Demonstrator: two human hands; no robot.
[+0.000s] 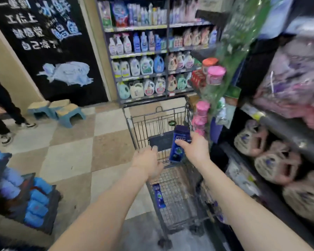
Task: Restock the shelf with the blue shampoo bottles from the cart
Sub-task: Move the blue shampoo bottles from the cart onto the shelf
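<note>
My right hand (195, 148) grips a dark blue shampoo bottle (179, 144) and holds it upright over the wire shopping cart (143, 122). My left hand (148, 163) curls over the cart's near rim and handle. Another blue shampoo bottle (159, 196) lies lower in the cart against its left side. The shelf unit (279, 127) stands directly to the right of the cart, dark and blurred, with bagged goods on its lower levels.
A detergent shelf (140, 53) fills the back wall. Pink-lidded jars (216, 75) stick out at the right shelf's end. Blue stools (69, 113) stand on the checkered floor at left. A person's legs (0, 115) are at far left. A display of blue packs (36, 203) sits near left.
</note>
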